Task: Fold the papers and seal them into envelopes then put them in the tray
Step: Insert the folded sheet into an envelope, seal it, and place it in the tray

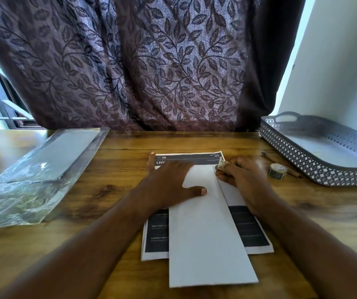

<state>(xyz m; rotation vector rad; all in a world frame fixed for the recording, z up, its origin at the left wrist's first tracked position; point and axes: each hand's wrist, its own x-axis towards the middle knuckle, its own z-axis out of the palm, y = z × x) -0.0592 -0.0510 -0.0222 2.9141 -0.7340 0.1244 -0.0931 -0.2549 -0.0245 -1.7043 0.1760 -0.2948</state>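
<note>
One clear plastic packet (43, 169) lay at the left of the wooden table (119, 147). My left hand (169, 180) pressed flat, fingers straight, on one long white envelope (207, 234) lying over printed black-and-white papers (248, 229). My right hand (242, 175) pinched one small strip of patterned tape (222, 163) at the envelope's far edge. One patterned tape roll (277, 171) sat beside one grey perforated plastic tray (302, 152), contents unclear.

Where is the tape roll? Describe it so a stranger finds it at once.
Start at the grey tray on the right of the wooden table. Between its left wall and the right hand sits the tape roll. It is the only small round thing there, beside a thin brown pen.
</note>
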